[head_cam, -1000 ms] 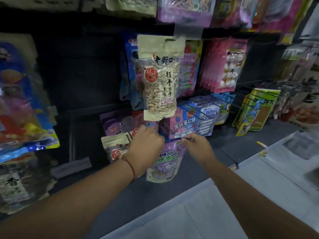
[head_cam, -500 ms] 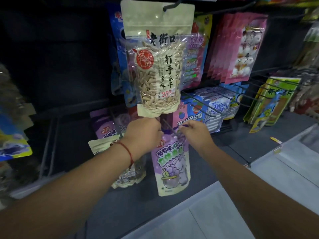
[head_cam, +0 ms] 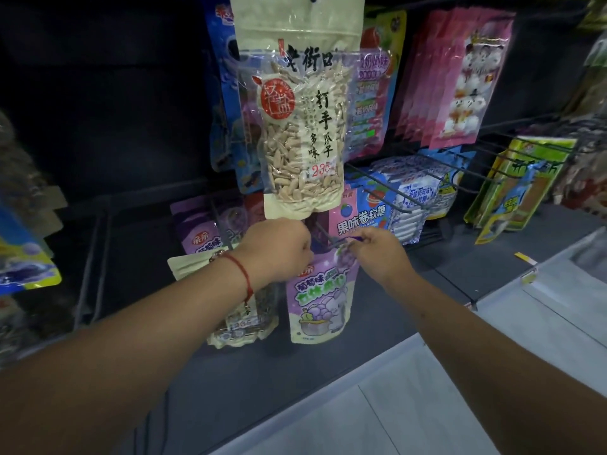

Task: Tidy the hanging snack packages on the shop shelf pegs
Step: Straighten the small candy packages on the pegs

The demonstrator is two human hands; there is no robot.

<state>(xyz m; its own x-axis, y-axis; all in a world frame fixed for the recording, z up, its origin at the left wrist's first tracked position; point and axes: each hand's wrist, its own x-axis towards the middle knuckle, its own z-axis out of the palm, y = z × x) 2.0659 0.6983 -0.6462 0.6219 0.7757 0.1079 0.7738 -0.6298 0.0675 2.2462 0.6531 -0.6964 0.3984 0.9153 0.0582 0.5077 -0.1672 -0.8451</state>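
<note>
A purple grape candy package point(head_cam: 320, 300) hangs between my hands in the lower row. My left hand point(head_cam: 276, 251), with a red string on the wrist, has its fingers curled at the package's top left corner. My right hand point(head_cam: 377, 254) pinches the package's top right edge at the tip of a dark metal peg point(head_cam: 323, 233). Directly above hangs a big clear bag of sunflower seeds point(head_cam: 302, 126) on an upper peg. A second seed bag point(head_cam: 243, 326) hangs behind my left wrist, partly hidden.
Purple packages point(head_cam: 197, 231) hang behind at the left. Blue-and-pink candy packs point(head_cam: 368, 218) and several bare pegs point(head_cam: 394, 188) are at the right. Pink marshmallow bags point(head_cam: 460, 77) and green packs point(head_cam: 515, 185) hang farther right. A grey shelf ledge point(head_cam: 295, 372) runs below.
The view has drawn closer to the shelf. Both hands stay at the purple package's top by the peg, the right hand's pinch now at the peg tip.
</note>
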